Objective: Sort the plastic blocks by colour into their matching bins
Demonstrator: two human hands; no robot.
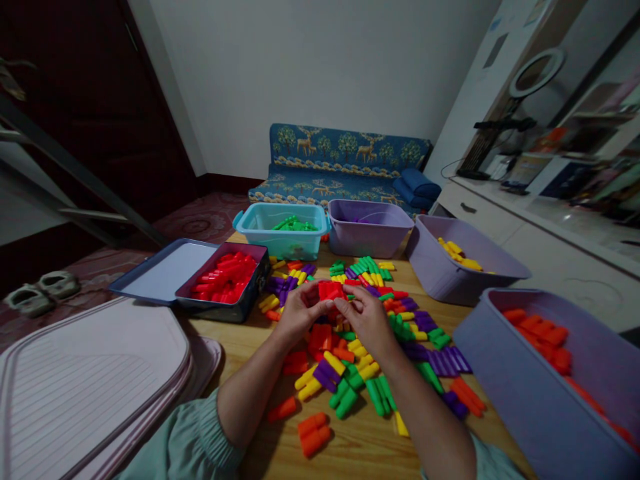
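Note:
Both of my hands meet above the middle of the table, closed around red plastic building pieces (331, 291). My left hand (303, 308) grips them from the left, thumb on the near side. From the right, my right hand (364, 312) pinches the same red pieces with thumb and fingers. Beneath and around the hands lies a spread of bullet-shaped pieces: orange ones (314, 435) near the front, green ones (381, 395), yellow ones (334, 363) and purple ones (449, 361). Some are joined in rows. My fingers partly hide the red pieces.
A dark tin box (245, 308) with its lid open holds red pieces. A turquoise tub (280, 241) contains green ones. Purple bins (371, 240) stand at the back and along the right (540, 393). Pale plastic lids (95, 373) are stacked at the left.

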